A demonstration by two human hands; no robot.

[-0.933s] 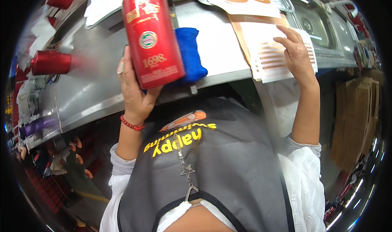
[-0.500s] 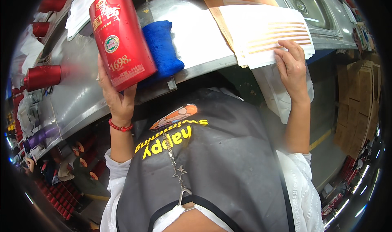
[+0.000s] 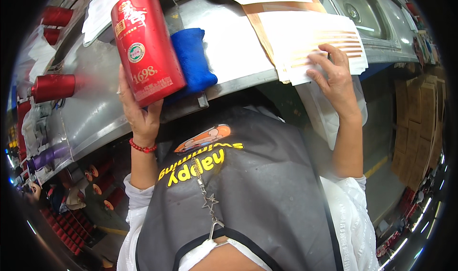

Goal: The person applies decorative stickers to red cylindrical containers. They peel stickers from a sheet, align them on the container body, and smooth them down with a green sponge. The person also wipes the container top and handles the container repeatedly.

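Observation:
A large red bottle (image 3: 148, 49) with gold and white print lies slanting at the upper left. My left hand (image 3: 141, 116) grips its near end from below, thumb on one side and fingers on the other. Beside the bottle, a rolled blue cloth (image 3: 193, 61) lies at the bench edge. My right hand (image 3: 336, 80) is over a stack of white sheets (image 3: 286, 37) that carries several gold-brown strips (image 3: 341, 39). Its thumb and fingers are bent but apart, the fingertips near the strips' left part. Whether they touch a strip I cannot tell.
The metal bench (image 3: 238, 82) runs across in front of me, with a sink (image 3: 362, 13) at the far right. Another red bottle (image 3: 55, 87) lies to the left. A translucent plastic bin (image 3: 324, 113) sits below the sheets. Cardboard boxes (image 3: 417, 123) are stacked at right.
My right hand has shifted slightly left across the strips, and its fingers have spread a little. The bottle and my left hand appear slightly lower and further right in view.

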